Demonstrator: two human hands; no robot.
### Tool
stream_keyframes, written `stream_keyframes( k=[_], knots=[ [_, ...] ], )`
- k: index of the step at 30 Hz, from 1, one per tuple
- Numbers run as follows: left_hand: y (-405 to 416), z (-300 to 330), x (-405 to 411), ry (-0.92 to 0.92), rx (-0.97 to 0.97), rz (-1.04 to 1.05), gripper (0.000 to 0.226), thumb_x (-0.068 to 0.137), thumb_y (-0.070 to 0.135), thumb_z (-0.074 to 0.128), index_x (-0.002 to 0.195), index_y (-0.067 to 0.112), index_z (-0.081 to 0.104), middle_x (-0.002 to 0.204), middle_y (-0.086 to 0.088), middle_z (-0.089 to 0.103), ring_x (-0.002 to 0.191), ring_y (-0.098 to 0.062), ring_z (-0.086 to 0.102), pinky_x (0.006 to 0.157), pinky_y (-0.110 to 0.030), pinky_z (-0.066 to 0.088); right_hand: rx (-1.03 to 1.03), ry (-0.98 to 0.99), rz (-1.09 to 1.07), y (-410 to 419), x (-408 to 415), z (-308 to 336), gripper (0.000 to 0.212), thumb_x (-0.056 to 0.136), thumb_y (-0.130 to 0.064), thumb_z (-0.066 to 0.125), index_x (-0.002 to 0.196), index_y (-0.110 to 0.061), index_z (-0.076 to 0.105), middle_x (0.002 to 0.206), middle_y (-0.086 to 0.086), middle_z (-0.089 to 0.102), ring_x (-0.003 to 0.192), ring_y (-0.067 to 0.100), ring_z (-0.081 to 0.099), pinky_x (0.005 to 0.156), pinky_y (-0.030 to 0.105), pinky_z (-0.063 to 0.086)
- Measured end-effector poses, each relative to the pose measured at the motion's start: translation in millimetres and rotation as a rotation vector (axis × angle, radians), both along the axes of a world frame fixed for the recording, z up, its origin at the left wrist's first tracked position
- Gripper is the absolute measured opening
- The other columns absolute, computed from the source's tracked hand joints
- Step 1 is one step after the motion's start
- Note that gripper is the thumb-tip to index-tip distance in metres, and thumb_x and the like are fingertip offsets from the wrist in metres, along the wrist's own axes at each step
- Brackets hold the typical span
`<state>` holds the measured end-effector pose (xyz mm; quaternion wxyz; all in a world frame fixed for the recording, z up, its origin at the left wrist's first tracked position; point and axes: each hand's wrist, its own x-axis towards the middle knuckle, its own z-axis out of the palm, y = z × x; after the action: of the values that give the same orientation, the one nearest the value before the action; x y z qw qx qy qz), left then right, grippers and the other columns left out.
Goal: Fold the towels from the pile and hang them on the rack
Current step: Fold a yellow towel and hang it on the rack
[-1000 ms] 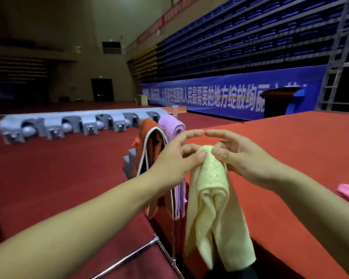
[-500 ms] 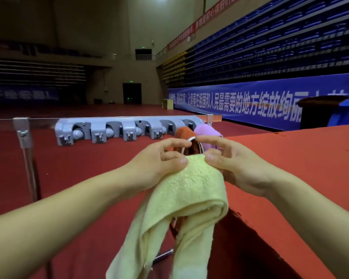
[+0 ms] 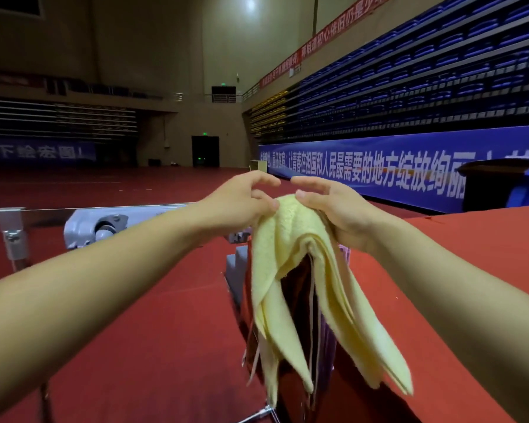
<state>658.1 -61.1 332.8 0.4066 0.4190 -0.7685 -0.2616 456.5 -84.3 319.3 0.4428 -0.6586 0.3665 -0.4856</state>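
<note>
Left hand [image 3: 242, 203] and right hand [image 3: 333, 209] pinch top fold of yellow towel [image 3: 290, 270], fingers spread; towel drapes over grey rack [image 3: 104, 227], hiding darker towels behind

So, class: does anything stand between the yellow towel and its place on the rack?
Nothing visible does. The yellow towel already drapes over the rack, both hands on its fold, beside towels hanging behind it.

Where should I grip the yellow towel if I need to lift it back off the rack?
Grip the yellow towel at its folded crown, from above, where the left hand and right hand rest. It is bunched thickest there; both tails hang loose and would slide.
</note>
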Motion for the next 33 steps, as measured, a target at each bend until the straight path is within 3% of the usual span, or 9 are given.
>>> stream_keyframes(
  k=[2, 4, 9, 13, 17, 21, 26, 29, 33],
  knots=[
    [-10.0, 1.9, 2.2, -0.041, -0.013, 0.026, 0.038, 0.096, 0.016, 0.061, 0.132, 0.023, 0.053, 0.081, 0.007, 0.071, 0.077, -0.008, 0.065, 0.073, -0.023, 0.05, 0.004, 0.011, -0.013, -16.5, 4.5, -1.7, 0.035, 0.094, -0.013, 0.062, 0.129, -0.021, 0.06, 0.116, 0.02, 0.068, 0.095, 0.03, 0.064, 0.089, 0.046, 0.051],
    [-20.5, -2.9, 0.8, -0.128, -0.037, 0.056, 0.037, 0.096, 0.016, 0.058, 0.132, 0.023, 0.051, 0.077, 0.008, 0.067, 0.062, 0.001, 0.06, 0.058, -0.014, 0.047, 0.002, 0.063, -0.055, -31.1, 5.4, -9.3, 0.037, 0.093, -0.014, 0.064, 0.13, -0.021, 0.059, 0.115, 0.016, 0.069, 0.103, 0.031, 0.066, 0.094, 0.046, 0.052],
    [-39.4, -21.4, -7.8, -0.353, -0.045, 0.121, 0.042, 0.094, 0.016, 0.057, 0.134, 0.021, 0.046, 0.078, 0.006, 0.067, 0.048, 0.0, 0.051, 0.047, -0.016, 0.038, -0.032, 0.256, -0.115, -47.4, -0.8, -21.4, 0.042, 0.095, -0.015, 0.063, 0.135, -0.016, 0.052, 0.097, 0.008, 0.068, 0.077, 0.015, 0.062, 0.073, 0.031, 0.05],
    [-46.4, -25.8, -16.2, -0.444, -0.19, 0.245, 0.04, 0.093, 0.024, 0.054, 0.132, 0.029, 0.048, 0.084, 0.012, 0.07, 0.072, -0.008, 0.057, 0.078, -0.035, 0.05, -0.316, 0.543, -0.267, -52.5, 2.2, -14.5, 0.048, 0.095, -0.02, 0.063, 0.139, -0.018, 0.046, 0.094, -0.003, 0.063, 0.081, 0.008, 0.059, 0.079, 0.024, 0.044],
    [-50.8, -19.2, -18.7, -0.405, -0.144, 0.257, 0.04, 0.094, 0.025, 0.053, 0.133, 0.029, 0.046, 0.082, 0.014, 0.066, 0.06, -0.003, 0.051, 0.089, -0.045, 0.043, -0.511, 0.757, -0.383, -62.7, 4.0, -5.4, 0.054, 0.092, -0.027, 0.066, 0.14, -0.026, 0.042, 0.101, -0.01, 0.066, 0.1, 0.015, 0.061, 0.094, 0.039, 0.047],
    [-53.3, -27.7, -19.2, -0.696, -0.213, 0.364, 0.033, 0.096, 0.043, 0.049, 0.128, 0.033, 0.049, 0.099, 0.015, 0.068, 0.108, -0.016, 0.059, 0.102, -0.042, 0.034, -0.439, 1.022, -0.403, -66.0, -1.1, -20.8, 0.055, 0.092, -0.035, 0.063, 0.142, -0.032, 0.04, 0.104, -0.014, 0.069, 0.111, 0.018, 0.059, 0.095, 0.04, 0.038],
    [-48.9, -37.2, -17.4, -0.412, -0.458, 0.407, 0.036, 0.094, 0.026, 0.058, 0.129, 0.028, 0.052, 0.114, 0.013, 0.063, 0.103, -0.018, 0.053, 0.089, -0.032, 0.039, -0.589, 0.623, -0.59, -47.9, -19.0, -28.6, 0.047, 0.091, -0.019, 0.066, 0.134, -0.027, 0.051, 0.088, -0.016, 0.064, 0.089, 0.011, 0.061, 0.089, 0.036, 0.046],
    [-41.8, -41.1, -22.5, -0.178, -0.336, 0.295, 0.037, 0.095, 0.012, 0.051, 0.129, 0.027, 0.051, 0.106, 0.016, 0.065, 0.087, -0.012, 0.06, 0.076, -0.029, 0.045, -0.491, 0.359, -0.485, -28.0, -14.7, -34.8, 0.038, 0.095, -0.017, 0.059, 0.131, -0.026, 0.052, 0.093, -0.011, 0.07, 0.085, 0.003, 0.064, 0.084, 0.029, 0.051],
    [-40.0, -46.6, -33.6, -0.248, -0.206, 0.255, 0.035, 0.098, 0.012, 0.045, 0.129, 0.029, 0.047, 0.111, 0.015, 0.066, 0.098, -0.013, 0.062, 0.078, -0.03, 0.049, -0.254, 0.371, -0.337, -17.2, -1.1, -47.5, 0.039, 0.097, -0.025, 0.049, 0.136, -0.027, 0.049, 0.113, -0.007, 0.066, 0.101, 0.01, 0.062, 0.091, 0.032, 0.048]
  ],
)
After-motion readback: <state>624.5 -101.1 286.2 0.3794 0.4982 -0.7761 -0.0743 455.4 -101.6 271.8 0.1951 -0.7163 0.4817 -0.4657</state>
